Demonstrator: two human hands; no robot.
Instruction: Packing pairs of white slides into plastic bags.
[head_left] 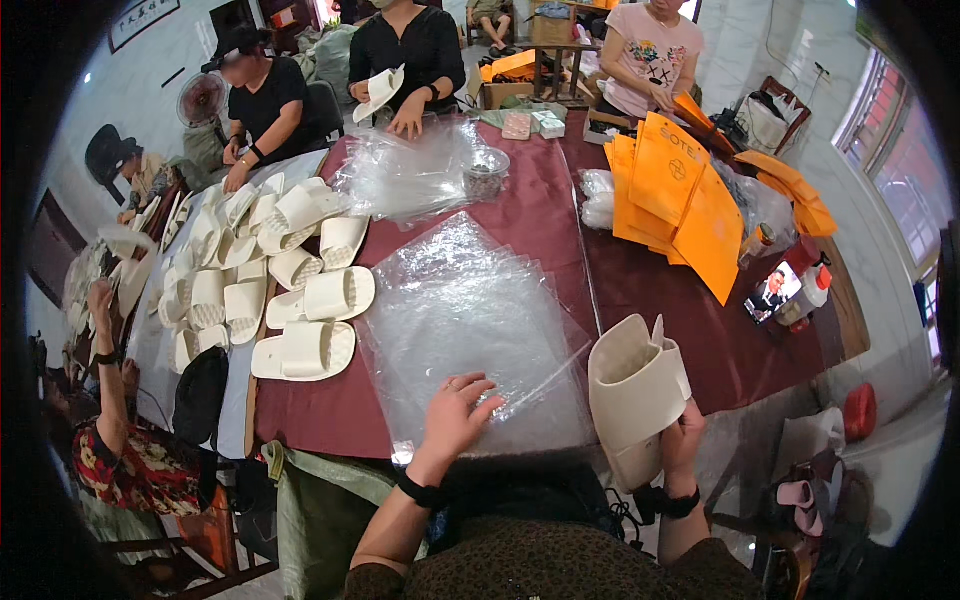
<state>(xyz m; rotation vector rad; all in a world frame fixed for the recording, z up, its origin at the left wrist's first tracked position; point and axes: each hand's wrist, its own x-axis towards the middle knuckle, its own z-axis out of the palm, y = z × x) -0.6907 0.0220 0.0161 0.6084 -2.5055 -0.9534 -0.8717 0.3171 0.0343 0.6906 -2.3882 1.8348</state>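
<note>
In my right hand [683, 432] are cream slippers [640, 385], held upright at the table's near edge with the fingers closed on their right side. They look like a pair pressed together, though the overlap hides where one ends. My left hand [460, 410] has its fingers spread over the near part of a stack of clear plastic bags [455, 310]; whether the fingertips touch the film is hard to tell. To the left of the bags lie several more cream slippers [318, 350], some in overlapping pairs.
Another pile of clear bags [400, 175] and a clear tub [486, 174] stand farther back. Orange bags [665, 185], a lit phone [773, 290] and a bottle [815, 287] occupy the right side of the maroon-covered table [545, 200]. Other people work around it; one holds a slipper [379, 93].
</note>
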